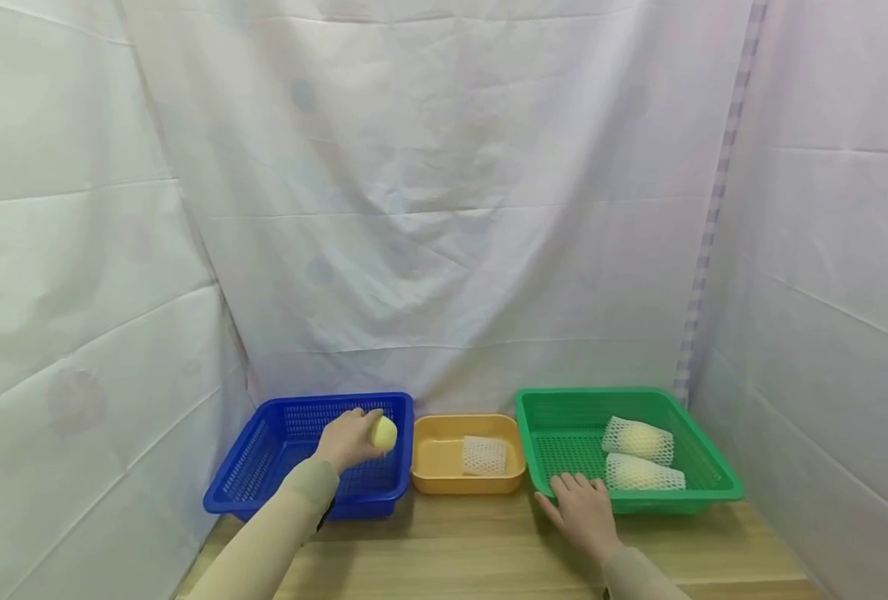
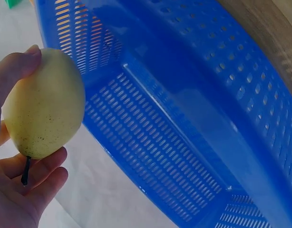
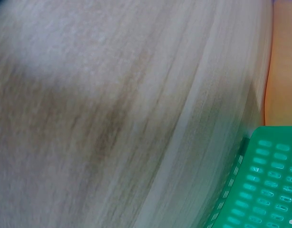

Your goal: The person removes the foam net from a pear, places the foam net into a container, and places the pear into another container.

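A pale yellow-green pear point(image 2: 48, 104) with a dark stem is held in my left hand point(image 1: 346, 440), thumb on one side and fingers on the other. In the head view the pear point(image 1: 384, 434) hangs over the right part of the blue basket point(image 1: 361, 507). My right hand point(image 1: 584, 515) rests its fingers on the near left rim of the green basket point(image 1: 676, 497). Inside that basket, toward its right, lie two pale yellow fruits in white foam nets, a rear one point(image 1: 641, 440) and a front one point(image 1: 642, 475). The right wrist view shows no hand.
Between the two baskets stands a small yellow-orange tray point(image 1: 436, 486) with a white foam net point(image 1: 484, 456) lying in it. All three containers stand on a wooden table point(image 1: 459, 550). White cloth point(image 1: 444, 250) hangs behind and along both sides.
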Demonstrator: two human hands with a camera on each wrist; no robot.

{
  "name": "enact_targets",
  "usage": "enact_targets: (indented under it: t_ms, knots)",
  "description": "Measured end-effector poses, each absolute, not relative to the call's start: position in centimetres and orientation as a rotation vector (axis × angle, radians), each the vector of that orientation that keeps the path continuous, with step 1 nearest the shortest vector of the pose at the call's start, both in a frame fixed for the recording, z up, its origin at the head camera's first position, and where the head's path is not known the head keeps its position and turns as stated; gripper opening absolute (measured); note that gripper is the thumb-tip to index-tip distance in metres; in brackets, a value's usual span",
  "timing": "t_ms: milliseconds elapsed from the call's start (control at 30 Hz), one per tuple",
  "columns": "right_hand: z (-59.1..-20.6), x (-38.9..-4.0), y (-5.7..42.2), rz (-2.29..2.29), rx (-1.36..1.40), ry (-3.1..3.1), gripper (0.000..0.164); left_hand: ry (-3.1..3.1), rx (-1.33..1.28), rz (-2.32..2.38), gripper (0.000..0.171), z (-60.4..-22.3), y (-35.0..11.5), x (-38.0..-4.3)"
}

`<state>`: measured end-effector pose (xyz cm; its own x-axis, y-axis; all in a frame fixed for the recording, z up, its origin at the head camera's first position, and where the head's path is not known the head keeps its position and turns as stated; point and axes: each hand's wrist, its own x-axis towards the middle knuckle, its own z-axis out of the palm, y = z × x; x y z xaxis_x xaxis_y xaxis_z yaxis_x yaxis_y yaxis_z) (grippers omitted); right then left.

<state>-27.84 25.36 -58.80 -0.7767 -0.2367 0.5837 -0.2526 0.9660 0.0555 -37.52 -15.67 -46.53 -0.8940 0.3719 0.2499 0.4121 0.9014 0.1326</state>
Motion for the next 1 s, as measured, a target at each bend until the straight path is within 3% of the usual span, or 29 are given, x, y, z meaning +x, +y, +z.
enact_targets:
  t_ms: [600, 1000]
  knots:
    - [-58.7, -28.0, 25.3, 0.053, 0.367, -2.428, 0.034, -2.928, -0.610, -0.174, 0.070, -48.5, -14.9, -38.1]
    - [-58.6, -27.7, 25.3, 0.040, 0.362, -2.455, 0.034, -3.017, -0.606, -0.163, 0.058, -49.7, -14.6, -38.0]
